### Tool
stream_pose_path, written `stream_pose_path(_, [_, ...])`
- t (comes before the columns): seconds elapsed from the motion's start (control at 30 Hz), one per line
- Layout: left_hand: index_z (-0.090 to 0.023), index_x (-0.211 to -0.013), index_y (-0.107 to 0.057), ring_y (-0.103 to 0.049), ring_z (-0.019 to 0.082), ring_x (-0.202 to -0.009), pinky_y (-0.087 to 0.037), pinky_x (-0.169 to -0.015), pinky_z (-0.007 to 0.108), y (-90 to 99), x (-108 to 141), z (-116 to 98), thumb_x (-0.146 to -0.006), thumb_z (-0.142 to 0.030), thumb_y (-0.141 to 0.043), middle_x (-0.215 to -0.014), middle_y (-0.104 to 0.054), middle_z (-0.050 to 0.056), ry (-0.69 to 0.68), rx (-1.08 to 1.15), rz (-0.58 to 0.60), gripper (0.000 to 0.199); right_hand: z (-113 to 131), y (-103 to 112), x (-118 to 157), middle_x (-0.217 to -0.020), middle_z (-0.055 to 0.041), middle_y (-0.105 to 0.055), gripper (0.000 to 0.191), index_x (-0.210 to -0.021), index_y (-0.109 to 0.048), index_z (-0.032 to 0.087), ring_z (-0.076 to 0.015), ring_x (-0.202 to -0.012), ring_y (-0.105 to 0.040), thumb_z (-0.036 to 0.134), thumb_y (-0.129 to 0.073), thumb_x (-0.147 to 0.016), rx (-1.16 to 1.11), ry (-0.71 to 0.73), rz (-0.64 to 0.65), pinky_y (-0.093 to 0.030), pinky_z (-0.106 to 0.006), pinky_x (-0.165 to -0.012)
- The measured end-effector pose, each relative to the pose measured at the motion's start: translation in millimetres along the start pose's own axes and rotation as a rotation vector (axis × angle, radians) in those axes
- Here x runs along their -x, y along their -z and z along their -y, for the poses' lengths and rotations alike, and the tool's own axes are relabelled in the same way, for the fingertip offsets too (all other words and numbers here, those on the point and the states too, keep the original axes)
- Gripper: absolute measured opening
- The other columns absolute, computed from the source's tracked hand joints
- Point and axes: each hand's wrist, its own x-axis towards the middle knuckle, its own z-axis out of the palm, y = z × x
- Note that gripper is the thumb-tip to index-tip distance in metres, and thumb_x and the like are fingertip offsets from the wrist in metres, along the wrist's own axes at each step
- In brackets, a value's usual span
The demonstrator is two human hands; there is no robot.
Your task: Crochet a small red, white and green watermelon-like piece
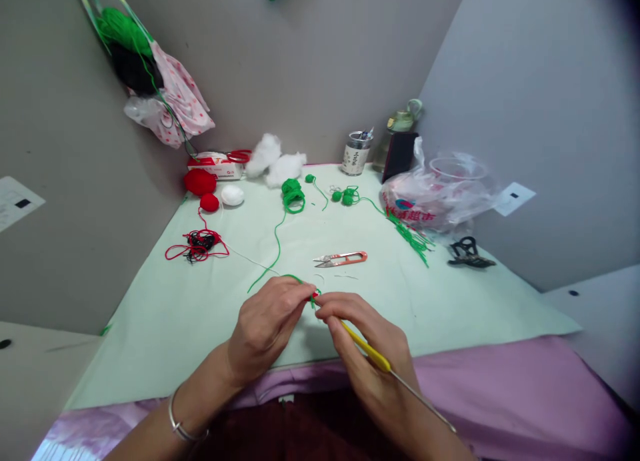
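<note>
One small red-and-green yarn piece (314, 296) sat pinched in left hand (267, 318) over pale green cloth (450, 301), right hand (387, 334) gripped yellow-handled crochet hook (369, 348), orange-handled snips (345, 258) lay just beyond.

Looks forward and down from the wearer's head, facing the grey back panel (310, 68) across the pale green tabletop (450, 301). Sees the left hand (265, 321) and the right hand (375, 348) from above and behind, close by, just below the middle of the view. Spreads wide enough to catch the left panel (55, 101) and the right panel (545, 101) at the sides. Takes in dark clothing (320, 428) at the bottom edge. Reaches past the tabletop's far edge, well beyond the hands. Darkens toward the upper right corner.
</note>
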Motion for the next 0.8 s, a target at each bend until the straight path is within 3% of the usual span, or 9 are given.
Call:
stream_pose_path(0.1, [-0.023, -0.121, -0.07, -0.076, 0.019, -0.088, -0.063, -0.083, 0.029, -1.1, -4.1, -5.3, -0.093, -0.002, -0.067, -0.097, -0.08, 0.005, 0.167, 0.09, -0.03, 0.036, -2.1, -3.7, 2.5, -0.109, -0.0116, -0.079, 0.029, -0.116, -0.068, 0.018, -0.0186, -0.108, -0.078, -0.001, -0.057, -0.097, 0.096, 0.158, -0.042, -0.065, -0.027, -0.095])
stream_pose_path(0.27, [-0.024, -0.108, -0.074, -0.075, 0.016, -0.081, -0.061, -0.081, 0.026, -5.3, -12.1, -17.7, -0.085, -0.007, -0.075, -0.086, -0.077, 0.0, 0.654, 0.376, -0.149, 0.029, -11.2, -14.5, 14.2, -0.121, -0.0222, -0.077, 0.033, -0.126, -0.067, 0.009, -0.0254, -0.118, -0.076, -0.001, -0.057, -0.096, 0.365, 0.363, -0.075, -0.067, -0.033, -0.096])
stream_pose_path(0.37, [-0.023, -0.104, -0.075, -0.071, 0.014, -0.078, -0.058, -0.076, 0.023, -3.9, -16.5, -21.5, -0.083, -0.012, -0.079, -0.081, -0.072, -0.002, 0.89, 0.622, -0.142, 0.024, -13.1, -15.4, 17.5, -0.121, -0.0244, -0.077, 0.031, -0.124, -0.069, 0.007, -0.028, -0.118, -0.077, 0.001, -0.053, -0.098, 0.46, 0.452, -0.056, -0.069, -0.037, -0.095])
stream_pose_path(0.47, [-0.023, -0.106, -0.076, -0.066, 0.012, -0.075, -0.054, -0.071, 0.021, -1.3, -17.2, -22.7, -0.081, -0.016, -0.082, -0.082, -0.067, -0.002, 1.032, 0.831, -0.108, 0.026, -11.7, -13.2, 16.7, -0.12, -0.0254, -0.077, 0.029, -0.12, -0.07, 0.006, -0.0285, -0.114, -0.077, 0.003, -0.049, -0.101, 0.491, 0.498, -0.032, -0.07, -0.037, -0.092])
stream_pose_path(0.57, [-0.023, -0.104, -0.077, -0.066, 0.013, -0.076, -0.053, -0.073, 0.022, -2.3, -13.7, -24.8, -0.082, -0.015, -0.081, -0.082, -0.068, -0.002, 1.028, 0.816, -0.118, 0.024, -10.2, -11.3, 16.5, -0.121, -0.0225, -0.077, 0.03, -0.123, -0.069, 0.009, -0.0258, -0.118, -0.076, 0.003, -0.049, -0.102, 0.442, 0.456, -0.049, -0.069, -0.034, -0.093])
stream_pose_path(0.7, [-0.025, -0.104, -0.078, -0.068, 0.014, -0.088, -0.053, -0.086, 0.023, -8.5, -9.3, -30.1, -0.082, -0.007, -0.077, -0.09, -0.072, -0.001, 0.803, 0.564, -0.206, 0.028, -10.4, -9.3, 20.0, -0.124, -0.0187, -0.076, 0.034, -0.127, -0.068, 0.012, -0.02, -0.118, -0.076, 0.0, -0.055, -0.099, 0.303, 0.314, -0.069, -0.067, -0.027, -0.095])
stream_pose_path(0.8, [-0.024, -0.11, -0.074, -0.067, 0.014, -0.082, -0.055, -0.081, 0.024, -10.1, -10.3, -33.7, -0.082, -0.007, -0.077, -0.085, -0.071, -0.002, 0.819, 0.603, -0.224, 0.033, -12.6, -6.4, 21.6, -0.125, -0.019, -0.077, 0.035, -0.131, -0.068, 0.013, -0.0226, -0.12, -0.076, 0.002, -0.053, -0.1, 0.36, 0.373, -0.044, -0.068, -0.031, -0.096])
